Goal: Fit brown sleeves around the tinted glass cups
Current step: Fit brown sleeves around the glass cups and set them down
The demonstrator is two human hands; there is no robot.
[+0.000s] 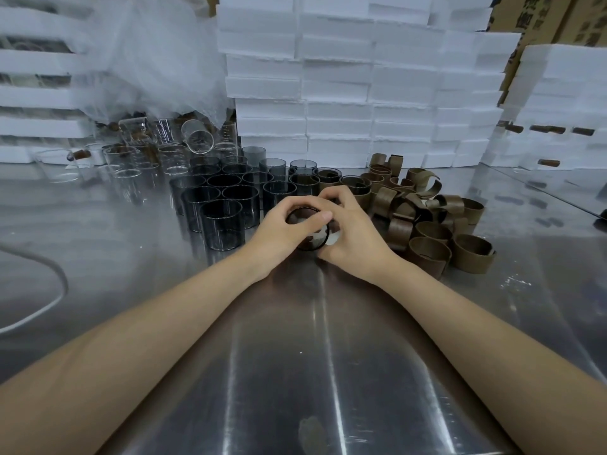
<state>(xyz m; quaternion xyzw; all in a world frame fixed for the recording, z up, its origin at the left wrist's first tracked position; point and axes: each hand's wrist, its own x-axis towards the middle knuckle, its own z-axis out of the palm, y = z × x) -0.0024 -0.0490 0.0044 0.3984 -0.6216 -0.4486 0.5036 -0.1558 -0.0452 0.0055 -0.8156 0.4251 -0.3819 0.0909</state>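
One tinted glass cup with a brown sleeve around it sits between my two hands at the table's middle. My left hand grips its left side, thumb laid across the rim. My right hand curls round its right side, fingertips pinching at the far rim. Most of the cup is hidden by fingers. Several bare tinted cups stand in rows to the left. A heap of brown sleeves lies to the right. Several sleeved cups stand just behind my hands.
The steel table stretches toward me. Clear glass beakers crowd the back left under crumpled plastic wrap. Stacked white foam boxes wall off the back. A white cable loops at the left edge.
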